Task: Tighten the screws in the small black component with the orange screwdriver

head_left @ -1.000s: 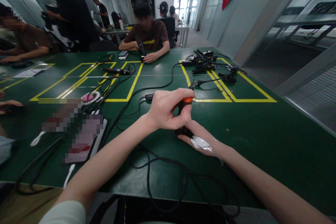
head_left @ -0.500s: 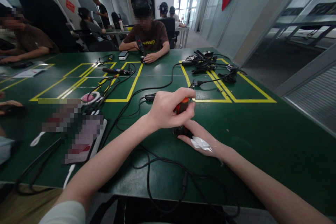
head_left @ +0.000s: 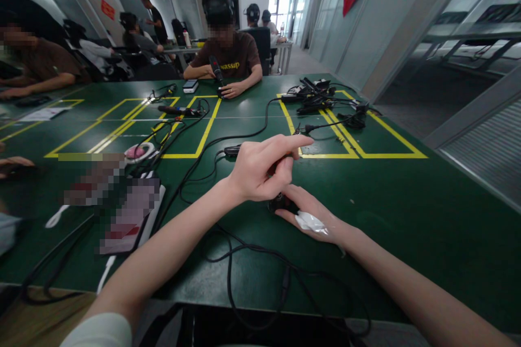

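Observation:
My left hand (head_left: 264,168) is closed around the upright handle of a screwdriver (head_left: 278,167), an orange and black grip now mostly hidden by the fingers. Its index finger stretches out to the right across the top, and the thumb is bent below it. Directly under it, my right hand (head_left: 307,211) rests on the table and grips a small dark part (head_left: 277,203) between thumb and fingers. Most of that part is covered, so its kind cannot be made out. A piece of clear wrapping or tape (head_left: 312,223) lies on the back of my right hand.
Black cables (head_left: 260,249) loop over the green table (head_left: 386,217). Two phones, one of them here (head_left: 130,217), lie at the left. A heap of black tools and cords (head_left: 313,95) sits at the back right. Across the table a person (head_left: 228,54) holds a power screwdriver (head_left: 215,69).
My left hand's fingers have shifted around the handle: the index finger now reaches farther right, the thumb has drawn back left, and the orange grip is more hidden. My right hand stays put.

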Action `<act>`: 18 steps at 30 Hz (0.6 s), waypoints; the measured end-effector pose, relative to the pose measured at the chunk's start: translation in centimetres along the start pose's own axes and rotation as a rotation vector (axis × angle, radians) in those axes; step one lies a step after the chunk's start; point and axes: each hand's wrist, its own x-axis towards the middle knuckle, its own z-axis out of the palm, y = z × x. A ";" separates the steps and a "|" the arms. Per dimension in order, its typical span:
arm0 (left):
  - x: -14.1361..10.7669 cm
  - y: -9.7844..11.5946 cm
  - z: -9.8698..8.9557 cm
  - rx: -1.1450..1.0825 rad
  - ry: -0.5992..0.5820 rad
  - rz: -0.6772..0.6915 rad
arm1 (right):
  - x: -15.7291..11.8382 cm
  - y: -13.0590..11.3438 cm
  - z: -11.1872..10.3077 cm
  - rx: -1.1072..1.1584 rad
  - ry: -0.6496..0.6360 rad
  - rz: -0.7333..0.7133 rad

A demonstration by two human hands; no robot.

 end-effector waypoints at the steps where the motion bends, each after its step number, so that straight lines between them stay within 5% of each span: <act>1: 0.0 0.0 0.1 0.015 0.017 0.001 | 0.0 0.0 0.0 0.000 0.003 0.004; 9: 0.1 -0.2 0.5 0.124 0.080 0.033 | 0.0 0.1 0.0 -0.001 -0.015 0.019; 18: -0.1 0.0 -0.3 0.044 -0.034 0.022 | 0.0 -0.1 0.0 0.012 -0.005 0.018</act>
